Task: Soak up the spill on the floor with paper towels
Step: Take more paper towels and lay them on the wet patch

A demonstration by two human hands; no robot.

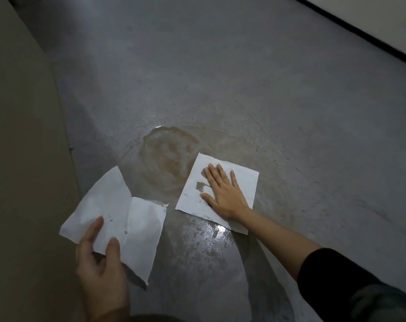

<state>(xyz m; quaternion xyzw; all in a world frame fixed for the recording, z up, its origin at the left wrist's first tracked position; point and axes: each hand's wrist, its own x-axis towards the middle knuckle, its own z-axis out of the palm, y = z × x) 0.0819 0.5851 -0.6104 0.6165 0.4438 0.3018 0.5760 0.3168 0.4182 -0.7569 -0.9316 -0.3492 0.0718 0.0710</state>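
A brownish spill (169, 156) spreads over the grey floor, with a shiny wet patch (206, 238) nearer to me. One white paper towel (241, 182) lies flat at the spill's right edge, with dark wet spots soaking through. My right hand (223, 191) presses flat on it, fingers straight and spread. My left hand (99, 259) pinches a second set of paper towels (118, 214) between thumb and fingers, held above the floor at the spill's left side.
A beige wall or cabinet side (23, 159) runs along the left. A white wall with a dark baseboard (360, 36) crosses the top right. Grey floor (290, 101) extends beyond the spill.
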